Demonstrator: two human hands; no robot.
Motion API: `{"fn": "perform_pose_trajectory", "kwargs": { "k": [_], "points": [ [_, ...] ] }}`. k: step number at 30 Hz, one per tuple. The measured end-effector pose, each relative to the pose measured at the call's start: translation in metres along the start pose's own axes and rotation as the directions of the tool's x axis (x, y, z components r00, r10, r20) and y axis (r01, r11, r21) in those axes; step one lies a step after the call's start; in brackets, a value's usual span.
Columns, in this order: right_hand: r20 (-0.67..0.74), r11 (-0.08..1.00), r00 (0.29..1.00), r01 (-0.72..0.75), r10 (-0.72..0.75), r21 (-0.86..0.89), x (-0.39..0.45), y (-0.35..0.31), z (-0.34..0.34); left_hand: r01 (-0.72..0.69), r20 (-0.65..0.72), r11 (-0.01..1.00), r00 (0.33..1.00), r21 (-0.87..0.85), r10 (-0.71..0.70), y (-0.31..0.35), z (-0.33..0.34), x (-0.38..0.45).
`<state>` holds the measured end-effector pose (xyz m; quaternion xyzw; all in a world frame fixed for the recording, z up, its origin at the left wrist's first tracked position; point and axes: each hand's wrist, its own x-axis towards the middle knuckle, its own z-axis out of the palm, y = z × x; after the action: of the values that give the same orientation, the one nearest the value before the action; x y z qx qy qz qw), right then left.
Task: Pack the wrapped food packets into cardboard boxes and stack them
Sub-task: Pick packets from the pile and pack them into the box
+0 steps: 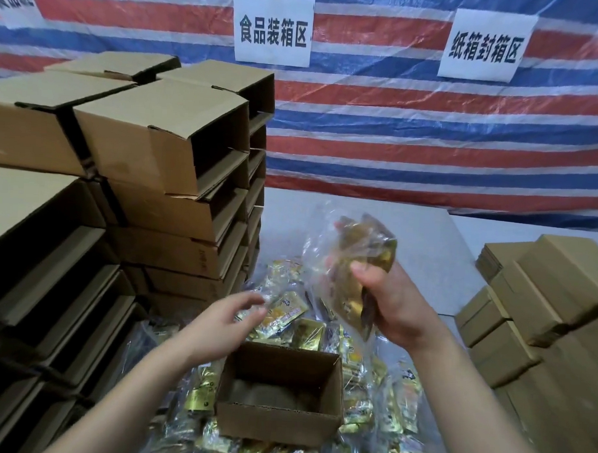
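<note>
An open cardboard box (pixel 277 418) sits low in the middle, on top of a heap of gold wrapped food packets (pixel 380 381). Inside it I see only the brown bottom. My right hand (pixel 390 304) is raised above and right of the box and grips a bunch of gold packets in clear plastic (pixel 357 262). My left hand (pixel 226 322) hovers over the heap just left of the box, fingers spread and relaxed, holding nothing.
Tall stacks of cardboard boxes (pixel 164 174) fill the left side, up to the heap. Another pile of cardboard boxes (pixel 539 302) stands at the right. A striped tarp with paper signs (pixel 274 29) hangs behind the white table (pixel 426 230).
</note>
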<state>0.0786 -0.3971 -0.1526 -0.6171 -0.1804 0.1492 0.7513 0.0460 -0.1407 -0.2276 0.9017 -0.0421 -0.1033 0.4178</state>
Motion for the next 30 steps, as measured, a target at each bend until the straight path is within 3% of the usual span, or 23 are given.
{"fn": "perform_pose_trajectory", "kwargs": {
  "k": [3,5,7,11,18,22,27,30],
  "points": [
    [0.158,0.930,0.982,-0.038,0.102,-0.365,-0.005,0.009,0.012,0.078,0.055,0.997,0.995,0.014,-0.079,-0.040,0.019,-0.011],
    [0.238,0.800,0.943,-0.047,0.233,-0.598,-0.003,0.016,0.024,0.138,0.088,0.990,0.987,-0.017,-0.136,-0.058,0.031,-0.012],
    [0.279,0.700,0.903,-0.032,0.326,-0.714,0.000,0.029,0.033,0.169,0.071,0.979,0.984,-0.111,-0.162,-0.066,0.037,-0.012],
    [0.299,0.588,0.810,-0.068,0.504,-0.806,0.003,0.064,0.042,0.166,0.060,0.950,0.986,-0.265,-0.156,-0.067,0.038,-0.015],
    [0.226,0.386,0.644,-0.118,0.731,-0.915,0.012,0.107,0.045,0.151,0.051,0.936,0.989,-0.318,-0.142,-0.067,0.044,-0.017],
    [0.155,0.230,0.631,-0.038,0.760,-0.973,0.015,0.134,0.048,0.156,0.022,0.944,0.987,-0.290,-0.156,-0.067,0.051,-0.015],
    [0.130,0.232,0.538,-0.126,0.833,-0.964,0.019,0.168,0.051,0.163,0.018,0.954,0.986,-0.251,-0.164,-0.069,0.054,-0.013],
    [0.131,0.285,0.546,-0.207,0.828,-0.936,0.016,0.181,0.051,0.169,0.022,0.949,0.985,-0.264,-0.170,-0.069,0.055,-0.012]
  ]
}}
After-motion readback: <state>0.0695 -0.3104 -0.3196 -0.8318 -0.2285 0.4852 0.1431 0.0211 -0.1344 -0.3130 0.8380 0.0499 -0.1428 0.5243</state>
